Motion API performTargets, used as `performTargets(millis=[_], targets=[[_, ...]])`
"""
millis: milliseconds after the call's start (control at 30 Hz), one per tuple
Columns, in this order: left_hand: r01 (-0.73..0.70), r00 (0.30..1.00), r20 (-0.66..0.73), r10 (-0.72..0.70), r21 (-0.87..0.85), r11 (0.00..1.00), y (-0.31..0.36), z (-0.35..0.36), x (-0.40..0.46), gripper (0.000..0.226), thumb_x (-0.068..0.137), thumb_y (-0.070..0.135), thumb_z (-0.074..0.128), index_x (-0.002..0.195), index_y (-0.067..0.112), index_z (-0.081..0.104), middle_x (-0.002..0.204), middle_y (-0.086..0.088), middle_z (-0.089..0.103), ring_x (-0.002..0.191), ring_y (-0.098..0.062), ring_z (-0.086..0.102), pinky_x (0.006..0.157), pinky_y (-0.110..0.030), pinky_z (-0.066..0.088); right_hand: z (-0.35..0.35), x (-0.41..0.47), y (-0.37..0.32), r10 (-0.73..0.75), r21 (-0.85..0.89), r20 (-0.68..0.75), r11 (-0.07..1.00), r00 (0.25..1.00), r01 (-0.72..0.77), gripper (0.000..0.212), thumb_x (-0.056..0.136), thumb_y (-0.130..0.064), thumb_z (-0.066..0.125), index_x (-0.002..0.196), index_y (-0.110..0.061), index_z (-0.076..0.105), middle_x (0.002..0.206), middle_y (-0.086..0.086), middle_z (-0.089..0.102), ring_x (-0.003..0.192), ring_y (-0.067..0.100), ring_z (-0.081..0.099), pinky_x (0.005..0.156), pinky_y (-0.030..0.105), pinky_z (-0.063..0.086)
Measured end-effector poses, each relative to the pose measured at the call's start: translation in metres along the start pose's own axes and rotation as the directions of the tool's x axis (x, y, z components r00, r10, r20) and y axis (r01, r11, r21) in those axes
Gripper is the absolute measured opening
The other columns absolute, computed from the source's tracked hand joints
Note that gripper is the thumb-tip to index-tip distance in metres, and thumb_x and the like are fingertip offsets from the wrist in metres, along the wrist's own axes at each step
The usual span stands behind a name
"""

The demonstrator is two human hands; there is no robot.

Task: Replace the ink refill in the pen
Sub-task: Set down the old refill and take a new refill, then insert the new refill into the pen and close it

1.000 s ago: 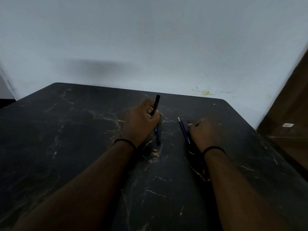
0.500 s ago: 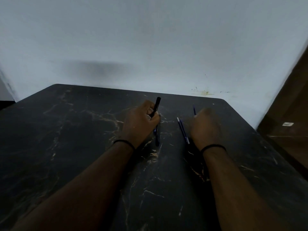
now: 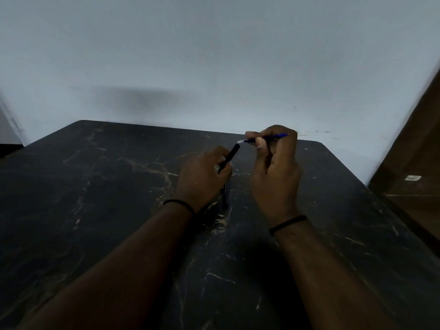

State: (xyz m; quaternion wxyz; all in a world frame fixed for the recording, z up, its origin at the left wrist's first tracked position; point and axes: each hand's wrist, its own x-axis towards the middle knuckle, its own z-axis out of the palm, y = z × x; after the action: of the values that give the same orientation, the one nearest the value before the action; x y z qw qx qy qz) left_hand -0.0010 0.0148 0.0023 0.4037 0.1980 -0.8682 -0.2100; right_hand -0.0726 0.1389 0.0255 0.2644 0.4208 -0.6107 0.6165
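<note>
Above the table (image 3: 119,210), two hands: left hand (image 3: 202,179) grips one pen (image 3: 229,157); right hand (image 3: 273,170) pinches one refill (image 3: 271,137), tip near the pen's end.

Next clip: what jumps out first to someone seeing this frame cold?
The right hand, raised at centre, pinches a thin blue refill pointing left toward the black pen barrel gripped by the left hand. Both are above a dark marbled table, against a bare pale wall.

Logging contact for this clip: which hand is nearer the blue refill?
Right. The right hand pinches the blue refill; the left hand sits lower left, gripping the black pen barrel.
</note>
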Motion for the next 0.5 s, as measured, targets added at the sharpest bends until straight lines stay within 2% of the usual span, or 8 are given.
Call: performTargets(millis=[67,167,233,300,367,433,500], targets=[[-0.017,1.000,0.000,0.017,0.022,1.000,0.000,0.000,0.000,0.021,0.090,0.025,0.065,0.112,0.024,0.064,0.108,-0.001,0.072,0.090,-0.019,0.069,0.076,-0.041,0.060,0.001,-0.002,0.000,0.004,0.011,0.022,1.000,1.000,-0.004,0.019,0.103,-0.023,0.049,0.115,-0.010,0.051,0.100,0.000,0.073,0.081,0.009,0.066,0.064,0.018,0.051],[-0.033,0.999,-0.001,0.033,0.053,0.998,-0.001,0.000,0.001,0.022,0.091,0.026,0.065,0.113,0.024,0.064,0.109,-0.001,0.073,0.080,-0.018,0.068,0.071,-0.036,0.059,0.000,-0.002,0.002,0.014,0.009,0.025,1.000,1.000,-0.014,0.014,0.103,-0.022,0.049,0.113,-0.011,0.050,0.099,0.000,0.073,0.079,0.010,0.067,0.065,0.024,0.053],[-0.058,0.998,-0.007,0.058,0.066,0.996,-0.001,0.001,0.001,0.021,0.091,0.026,0.066,0.111,0.024,0.064,0.107,-0.001,0.074,0.067,-0.014,0.063,0.062,-0.027,0.052,0.000,-0.001,0.002,0.020,0.015,0.007,1.000,1.000,-0.020,0.011,0.104,-0.022,0.049,0.111,-0.013,0.048,0.098,-0.002,0.073,0.080,0.011,0.069,0.065,0.024,0.054],[-0.081,0.997,-0.007,0.082,0.068,0.994,-0.002,0.001,0.001,0.020,0.091,0.026,0.066,0.111,0.024,0.065,0.106,-0.001,0.074,0.056,-0.001,0.052,0.054,-0.018,0.040,0.000,-0.001,0.003,0.024,0.018,-0.002,1.000,1.000,-0.024,0.011,0.104,-0.024,0.048,0.110,-0.015,0.047,0.097,-0.003,0.073,0.081,0.009,0.069,0.065,0.020,0.053],[-0.092,0.996,0.002,0.092,0.072,0.993,-0.002,0.002,0.001,0.021,0.091,0.026,0.066,0.112,0.023,0.064,0.106,-0.001,0.074,0.053,0.003,0.045,0.052,-0.014,0.034,0.001,-0.001,0.005,0.041,0.004,0.005,0.999,0.999,-0.041,0.011,0.104,-0.027,0.047,0.110,-0.018,0.046,0.096,-0.004,0.073,0.081,0.009,0.070,0.064,0.020,0.053],[-0.098,0.995,0.015,0.097,0.070,0.993,-0.001,0.001,0.001,0.022,0.092,0.027,0.065,0.113,0.024,0.064,0.106,-0.001,0.074,0.058,-0.003,0.050,0.054,-0.015,0.036,0.002,-0.002,0.008,0.062,-0.025,0.030,0.998,0.998,-0.061,0.011,0.104,-0.030,0.048,0.110,-0.021,0.045,0.093,-0.004,0.072,0.078,0.009,0.068,0.061,0.021,0.051],[-0.100,0.995,0.014,0.099,0.051,0.994,0.001,0.000,0.000,0.022,0.092,0.027,0.065,0.114,0.025,0.064,0.106,0.001,0.074,0.061,-0.006,0.054,0.059,-0.020,0.044,0.003,-0.001,0.012,0.064,-0.069,0.068,0.996,0.996,-0.059,0.011,0.103,-0.030,0.050,0.109,-0.021,0.049,0.088,-0.006,0.068,0.073,0.005,0.061,0.059,0.011,0.044]])
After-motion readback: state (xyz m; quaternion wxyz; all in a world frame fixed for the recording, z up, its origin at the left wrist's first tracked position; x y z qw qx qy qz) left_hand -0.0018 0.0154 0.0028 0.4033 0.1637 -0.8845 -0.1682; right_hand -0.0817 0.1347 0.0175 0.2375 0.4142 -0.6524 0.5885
